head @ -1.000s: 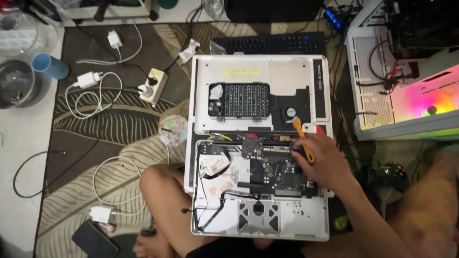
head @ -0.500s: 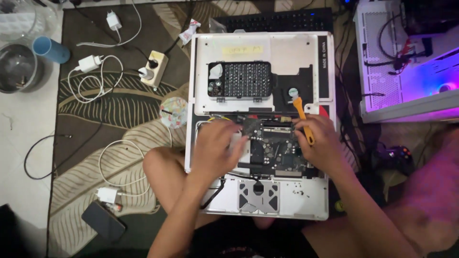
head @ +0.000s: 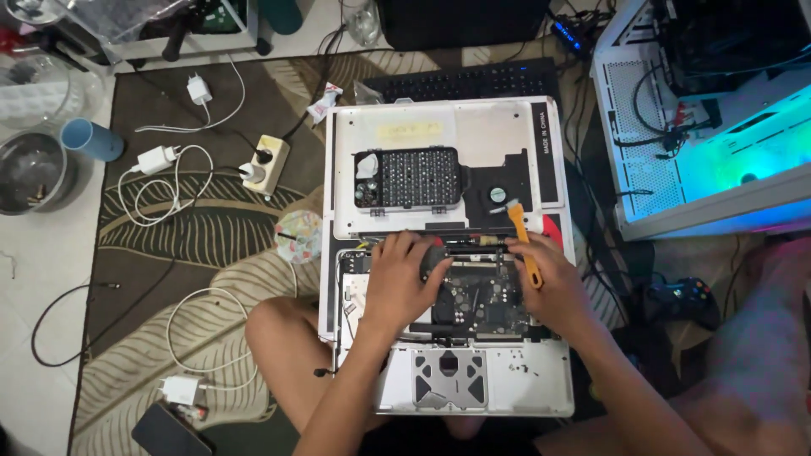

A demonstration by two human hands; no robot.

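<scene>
left hand (head: 401,283): flat on the upper left of the exposed board, fingers bent and pressing on a dark part near the hinge edge, not pinching anything visible

right hand (head: 553,283): closed round the orange-handled brush (head: 524,245), gripped low on the handle

brush location: at the top right corner of the logic board (head: 481,295), just beside the right hand's thumb, over the seam between the open laptop base (head: 507,388) and the removed bottom cover (head: 456,135)

brush axis: long axis nearly straight away from the body, leaning slightly left at the far end

brush pointing: bristle head up and away, toward the small fan (head: 498,195) on the cover; handle end back toward the wrist

risk 1: probably snagging a thin cable or connector with the handle, working that close to the board edge

risk 2: left palm loading the board, could flex it or knock a loose part

risk 3: screw tray (head: 410,178) sitting open just above, easy to bump and spill
</scene>
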